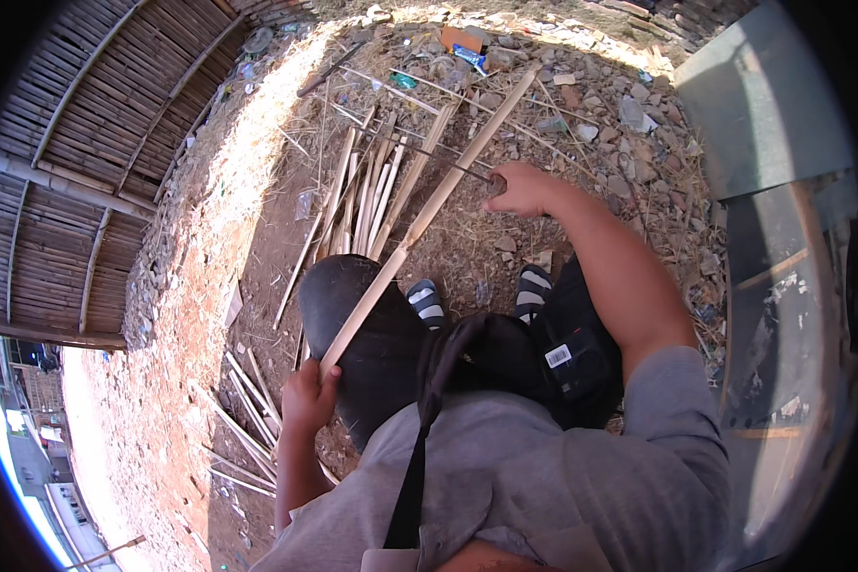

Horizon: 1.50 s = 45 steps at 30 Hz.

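A long split bamboo strip [439, 205] slants across my left thigh and out over the ground, with a node partway along it. My left hand [308, 396] is closed around its near end. In my right hand [524, 189], closed as well, is the handle of a long, thin, dark-bladed knife [474, 175]. The blade points left and crosses the strip in its far half; whether it touches or cuts in, I cannot tell. Several more bamboo strips [364, 195] lie in a loose pile just beyond my left knee.
More thin strips [250, 405] lie to the left of my left hand. A dark stick-like tool [329, 71] rests on the ground farther off. Rubble [629, 143] and litter spread at the far right. A bamboo wall [76, 86] stands left, grey panels [763, 105] right.
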Tool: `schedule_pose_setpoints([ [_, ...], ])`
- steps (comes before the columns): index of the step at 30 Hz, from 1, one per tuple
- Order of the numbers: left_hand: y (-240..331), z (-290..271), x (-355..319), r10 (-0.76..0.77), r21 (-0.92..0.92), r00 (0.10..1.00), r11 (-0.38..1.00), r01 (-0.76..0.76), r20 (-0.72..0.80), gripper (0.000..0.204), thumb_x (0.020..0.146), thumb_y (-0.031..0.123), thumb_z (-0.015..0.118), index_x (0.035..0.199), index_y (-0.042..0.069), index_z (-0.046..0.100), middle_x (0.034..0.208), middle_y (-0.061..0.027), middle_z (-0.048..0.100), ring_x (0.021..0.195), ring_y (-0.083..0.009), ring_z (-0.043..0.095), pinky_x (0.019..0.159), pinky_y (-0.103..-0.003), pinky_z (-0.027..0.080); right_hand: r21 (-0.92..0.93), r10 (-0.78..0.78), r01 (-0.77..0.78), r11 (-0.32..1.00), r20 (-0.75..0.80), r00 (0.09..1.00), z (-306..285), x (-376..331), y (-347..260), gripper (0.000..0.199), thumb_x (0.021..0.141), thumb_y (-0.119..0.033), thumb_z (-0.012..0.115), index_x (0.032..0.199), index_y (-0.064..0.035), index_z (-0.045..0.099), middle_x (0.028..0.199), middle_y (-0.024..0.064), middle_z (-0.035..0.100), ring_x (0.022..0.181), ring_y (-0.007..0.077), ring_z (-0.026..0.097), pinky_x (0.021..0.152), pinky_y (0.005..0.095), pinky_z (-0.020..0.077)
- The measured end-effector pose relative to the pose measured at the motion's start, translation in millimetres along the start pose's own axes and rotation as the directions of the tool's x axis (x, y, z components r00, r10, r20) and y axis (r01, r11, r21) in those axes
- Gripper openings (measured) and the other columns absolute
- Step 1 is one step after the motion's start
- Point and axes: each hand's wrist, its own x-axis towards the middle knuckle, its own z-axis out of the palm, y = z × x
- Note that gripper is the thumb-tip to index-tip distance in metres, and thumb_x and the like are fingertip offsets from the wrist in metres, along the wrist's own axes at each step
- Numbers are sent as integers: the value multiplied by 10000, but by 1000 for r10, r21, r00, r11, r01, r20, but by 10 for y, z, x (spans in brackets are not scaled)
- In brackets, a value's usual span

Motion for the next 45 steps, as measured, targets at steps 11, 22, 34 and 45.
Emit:
schedule_pose_setpoints([
  [11,58,-106,74,-47,-57,995,997,52,88,520,959,476,619,771,2,517,645,-237,586,647,-458,605,580,-515,432,105,91,-99,989,77,993,-47,-78,11,425,787,-379,787,999,-33,663,831,170,675,796,366,667,735,464,506],
  [22,14,-39,46,-4,-61,999,998,7,45,469,959,440,624,790,16,516,682,-245,603,673,-480,606,591,-549,434,-90,-59,58,994,-3,998,-3,-9,231,466,747,-393,802,996,-16,684,881,164,691,858,338,675,750,453,514],
  [34,17,-29,25,-51,-31,997,998,53,55,480,960,465,617,810,17,533,700,-249,613,707,-481,622,614,-547,451,46,21,-38,998,320,947,-78,-116,-79,687,777,-413,820,1274,22,635,978,160,701,684,215,674,643,375,539],
  [45,44,-58,15,-37,0,998,999,37,42,504,950,490,617,794,18,534,697,-250,616,710,-484,624,626,-552,455,-251,-203,249,935,198,959,-1,-289,-421,432,754,-356,804,1014,-37,673,934,190,690,916,376,669,827,454,524],
])
